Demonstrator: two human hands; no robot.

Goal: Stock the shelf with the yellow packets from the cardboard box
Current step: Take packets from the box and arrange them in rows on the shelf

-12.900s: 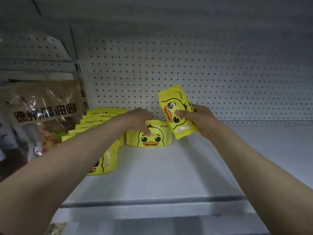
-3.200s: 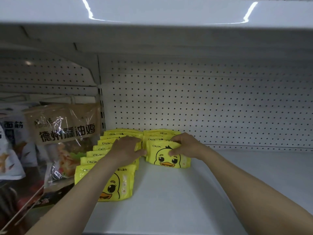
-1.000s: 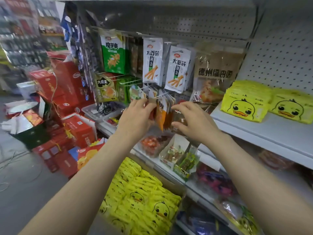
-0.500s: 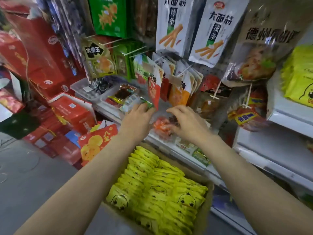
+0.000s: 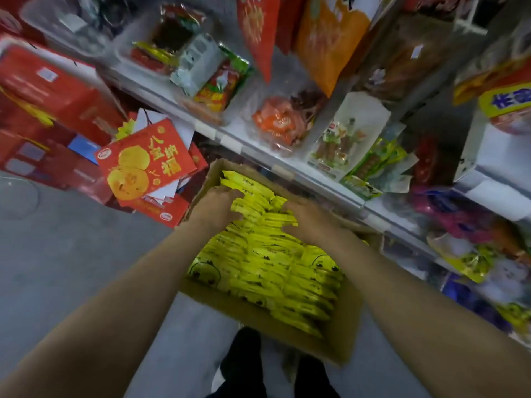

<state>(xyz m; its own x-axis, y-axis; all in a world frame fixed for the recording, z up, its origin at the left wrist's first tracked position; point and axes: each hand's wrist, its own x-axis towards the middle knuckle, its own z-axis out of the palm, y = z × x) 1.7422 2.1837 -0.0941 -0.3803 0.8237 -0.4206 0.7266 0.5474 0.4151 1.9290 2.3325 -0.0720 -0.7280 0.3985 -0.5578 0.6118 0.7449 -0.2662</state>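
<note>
Both hands have dropped from shelf height into the cardboard box [image 5: 339, 337] on the floor, left hand [image 5: 217, 206] and right hand [image 5: 306, 222] curling around far-end yellow packets [image 5: 267, 271]; best gather a firm bundle before lifting.

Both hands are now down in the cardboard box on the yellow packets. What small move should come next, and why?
Probably close both hands on a few packets and lift. The left hand and right hand already rest on the yellow packets in the cardboard box; no packet looks lifted yet.
</note>
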